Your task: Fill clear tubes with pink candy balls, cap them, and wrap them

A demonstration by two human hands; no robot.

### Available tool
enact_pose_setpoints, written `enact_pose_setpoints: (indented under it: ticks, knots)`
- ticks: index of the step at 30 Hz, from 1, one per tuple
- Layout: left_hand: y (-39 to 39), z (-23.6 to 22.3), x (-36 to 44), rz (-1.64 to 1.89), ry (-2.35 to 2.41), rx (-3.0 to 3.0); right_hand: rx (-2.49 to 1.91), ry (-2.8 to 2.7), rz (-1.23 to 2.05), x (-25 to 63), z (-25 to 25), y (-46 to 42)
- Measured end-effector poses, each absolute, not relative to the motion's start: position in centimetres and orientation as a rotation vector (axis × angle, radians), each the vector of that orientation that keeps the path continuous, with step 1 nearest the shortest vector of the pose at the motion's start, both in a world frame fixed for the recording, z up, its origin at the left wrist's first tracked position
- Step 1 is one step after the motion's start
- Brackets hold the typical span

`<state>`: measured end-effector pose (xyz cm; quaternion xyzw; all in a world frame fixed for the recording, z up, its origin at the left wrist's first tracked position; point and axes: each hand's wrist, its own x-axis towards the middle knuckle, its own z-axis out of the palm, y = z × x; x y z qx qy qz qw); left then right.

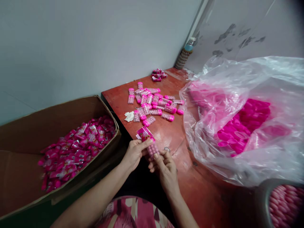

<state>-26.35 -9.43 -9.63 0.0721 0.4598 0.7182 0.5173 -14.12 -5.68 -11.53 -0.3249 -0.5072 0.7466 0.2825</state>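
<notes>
My left hand (135, 152) and my right hand (166, 167) meet at the near edge of the red-brown table (171, 133). Together they hold a small clear candy tube (153, 148) filled with pink balls. A pink printed sleeve (144, 133) is partly over the tube's far end, under my left fingers. Both hands have fingers pinched around the tube. Several more pink-capped tubes (154, 103) lie loose in the middle of the table.
A cardboard box (59, 117) at the left holds several sleeved pink tubes. A large clear plastic bag (242, 123) of pink caps covers the table's right. A dark tub (282, 199) of pink tubes sits bottom right. A bottle (185, 53) stands in the far corner.
</notes>
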Motion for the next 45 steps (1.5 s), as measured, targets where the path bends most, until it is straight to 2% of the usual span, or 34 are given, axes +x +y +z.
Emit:
enact_pose_setpoints:
  ticks: [8,13,15,17,20,22,25,27,30,36,41,45]
  knots:
    - [-10.5,-9.8,-25.6,1.518,0.97,0.333,-0.788,-1.175,2.106,-14.6,-11.9,-5.7]
    - [-11.3,-9.8,-25.9,1.504,0.854,0.325,-0.783,-1.172,2.163,-15.7,-11.8,-4.8]
    - [-11.9,-9.5,-26.9,1.606,0.866,0.277,-0.763,-1.227,2.186,-16.2,-11.4,-4.7]
    - [-12.7,-9.2,-28.3,1.858,0.938,0.2,-0.747,-1.27,2.195,-16.3,-11.1,-4.6]
    - [-13.4,-9.3,-30.6,2.138,1.262,0.271,-0.798,-1.29,2.141,-16.1,-10.8,-4.2]
    - [-13.1,-10.0,-31.6,2.009,1.684,0.565,-0.863,-1.319,2.085,-15.9,-10.6,-3.9]
    - [-11.6,-12.0,-31.8,1.519,2.188,1.172,-0.923,-1.391,2.04,-15.7,-10.5,-3.5]
    - [-10.5,-13.5,-31.5,1.263,2.352,1.448,-0.934,-1.452,2.026,-15.6,-10.5,-3.4]
    - [-9.4,-15.1,-30.9,1.139,2.513,1.59,-0.94,-1.539,2.002,-15.5,-10.6,-3.2]
    - [-8.9,-15.5,-30.5,1.334,2.52,1.56,-0.971,-1.664,1.921,-16.3,-10.7,-2.2]
    - [-8.3,-14.8,-30.3,1.655,2.283,1.277,-0.925,-1.752,1.809,-17.3,-11.1,-1.8]
    - [-8.6,-13.4,-29.1,1.857,2.039,1.011,-0.931,-1.539,1.764,-18.2,-11.6,-1.7]
